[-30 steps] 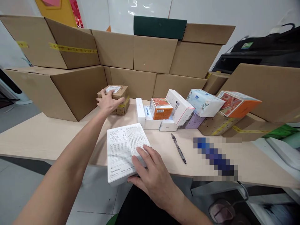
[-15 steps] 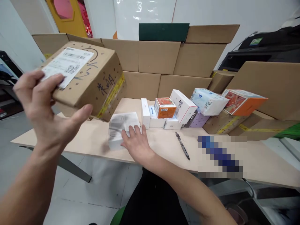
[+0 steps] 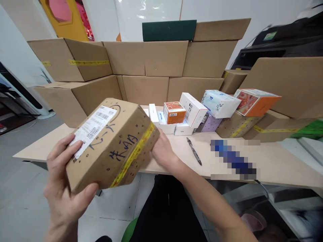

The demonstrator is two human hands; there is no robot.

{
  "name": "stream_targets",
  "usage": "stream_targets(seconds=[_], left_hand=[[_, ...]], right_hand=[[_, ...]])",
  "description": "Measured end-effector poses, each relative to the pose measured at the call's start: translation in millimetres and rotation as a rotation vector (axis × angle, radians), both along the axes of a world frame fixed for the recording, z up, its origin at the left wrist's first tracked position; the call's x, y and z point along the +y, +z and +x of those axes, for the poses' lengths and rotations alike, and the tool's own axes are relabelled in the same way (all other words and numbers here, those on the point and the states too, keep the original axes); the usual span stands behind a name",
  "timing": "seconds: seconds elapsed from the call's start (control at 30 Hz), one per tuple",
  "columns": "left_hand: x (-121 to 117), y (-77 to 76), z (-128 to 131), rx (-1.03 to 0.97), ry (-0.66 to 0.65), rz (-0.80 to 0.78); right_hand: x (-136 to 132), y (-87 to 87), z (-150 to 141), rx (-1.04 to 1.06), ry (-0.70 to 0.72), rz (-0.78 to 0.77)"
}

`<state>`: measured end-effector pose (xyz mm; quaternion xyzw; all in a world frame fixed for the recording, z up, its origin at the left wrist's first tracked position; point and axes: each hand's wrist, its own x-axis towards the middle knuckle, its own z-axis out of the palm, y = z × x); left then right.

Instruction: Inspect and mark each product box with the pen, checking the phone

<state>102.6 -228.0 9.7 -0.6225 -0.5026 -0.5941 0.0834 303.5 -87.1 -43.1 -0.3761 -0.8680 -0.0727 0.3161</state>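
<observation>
The table (image 3: 272, 163) runs left to right, with big cartons (image 3: 202, 60) along its far side. Over its near edge, left of centre, the parcel (image 3: 113, 144) hangs tilted, just right of the left hand (image 3: 62, 188), which clamps its near left end, thumb low, fingers spread over the top and label (image 3: 94, 129). The right hand (image 3: 164, 151) is at the parcel's right end, its fingers hidden, so their state cannot be told. Farther right sit the tissue pack (image 3: 220, 104), the small orange box (image 3: 174, 113) and, nearer, the pen (image 3: 194, 151).
</observation>
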Motion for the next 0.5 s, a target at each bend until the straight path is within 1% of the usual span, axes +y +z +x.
stream_targets(seconds=[0.03,0.07,0.17,0.23,0.27,0.33,0.4,0.5], left_hand=[[0.6,-2.6,3.2,0.011,-0.052,-0.027],[2.7,-5.8,7.5,0.033,-0.113,-0.057],[16.8,-18.8,26.3,0.126,-0.347,-0.12],[30.6,-28.4,41.4,0.192,-0.505,-0.155],[37.8,-32.5,48.7,0.216,-0.558,-0.163],[51.8,-38.2,61.0,0.258,-0.628,-0.18],[64.5,-40.6,69.1,0.275,-0.674,-0.199],[80.3,-42.2,74.1,0.252,-0.716,-0.225]], right_hand=[[-11.8,-6.1,23.1,0.013,-0.039,-0.011],[-23.1,-12.5,47.0,0.066,-0.11,-0.027],[-48.8,-30.2,113.6,0.25,-0.323,-0.026],[-57.6,-38.8,145.8,0.289,-0.476,-0.1],[-59.8,-41.7,157.2,0.275,-0.53,-0.158],[-61.1,-44.6,170.8,0.216,-0.578,-0.281],[-59.8,-44.3,174.5,0.162,-0.581,-0.359],[-55.7,-41.9,169.8,0.095,-0.61,-0.362]])
